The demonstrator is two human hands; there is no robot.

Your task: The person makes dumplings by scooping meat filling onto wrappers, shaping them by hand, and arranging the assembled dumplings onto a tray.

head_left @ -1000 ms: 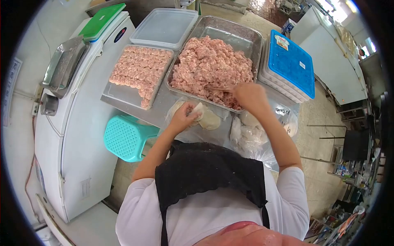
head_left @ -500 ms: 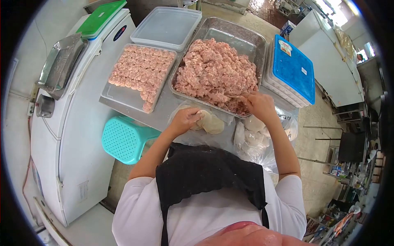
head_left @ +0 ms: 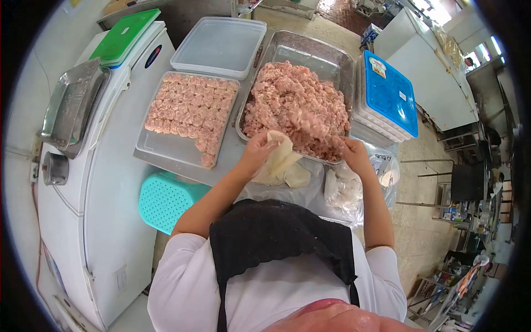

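My left hand (head_left: 257, 154) pinches a thin round dough wrapper (head_left: 282, 148), raised and folding over, at the near edge of the steel pan (head_left: 344, 65). More pale wrappers (head_left: 297, 176) lie on plastic just below it. A big mound of ground meat (head_left: 293, 97) fills much of the pan. At the pan's near right corner, my right hand (head_left: 355, 154) is closed on a thin utensil, mostly hidden by fingers and blur. A blurred lump of meat shows left of that hand, above the mound. Left of the pan, rows of meat-filled dumplings (head_left: 191, 102) sit on a clear tray (head_left: 166, 148).
A clear bag of pale dough pieces (head_left: 343, 191) lies by my right forearm. Stacked containers with a blue lid (head_left: 390, 94) stand right of the pan. A lidded clear box (head_left: 220, 47) is behind the tray. A turquoise stool (head_left: 168, 202) and white freezer (head_left: 124, 182) are at left.
My left hand has lifted a wrapper off the pile and up toward the pan. My right hand has lowered slightly, and a lump of meat now moves above the mound.
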